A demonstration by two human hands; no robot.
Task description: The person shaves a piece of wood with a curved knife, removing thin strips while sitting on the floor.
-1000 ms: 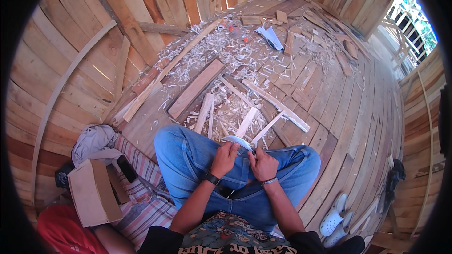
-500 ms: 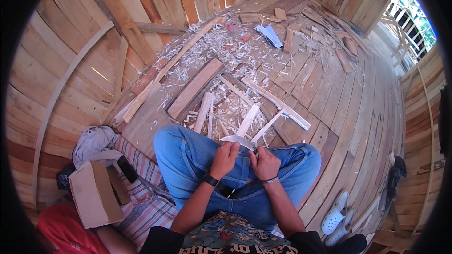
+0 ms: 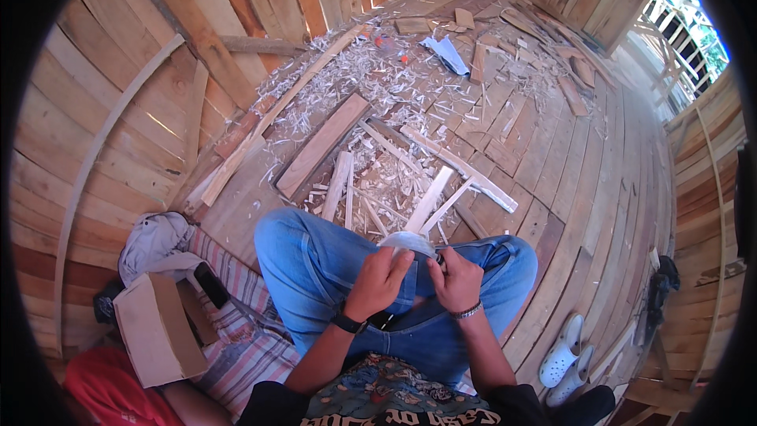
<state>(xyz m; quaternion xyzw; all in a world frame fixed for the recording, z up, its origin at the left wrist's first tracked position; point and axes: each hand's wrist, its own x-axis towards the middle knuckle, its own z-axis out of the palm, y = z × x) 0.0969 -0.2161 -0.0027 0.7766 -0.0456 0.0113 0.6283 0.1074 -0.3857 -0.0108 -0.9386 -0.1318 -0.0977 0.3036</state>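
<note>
A knife (image 3: 408, 244) with a broad, pale, curved blade lies between my hands, above my lap. My right hand (image 3: 458, 279) is closed around its handle end. At the other end of the blade, my left hand (image 3: 377, 284) is closed with the thumb against the metal; its fingertips are hidden. A flat pale wood strip (image 3: 430, 199) runs from the blade toward the floor ahead, its near end hidden behind the knife. Beside it slants a thinner wood strip (image 3: 449, 207).
Wood shavings (image 3: 378, 79) litter the plank floor around a thick board (image 3: 323, 146) and a long batten (image 3: 461, 170). At left, a cardboard box (image 3: 158, 331) and phone (image 3: 211, 285) rest near a striped cloth (image 3: 244, 347) and another person's red-clothed leg (image 3: 110, 386). Clogs (image 3: 562, 351) stand right.
The blade has turned, showing more of its broad face. The flat wood strip's far end has shifted right and slightly away. Both hands have moved slightly and still grip the knife.
</note>
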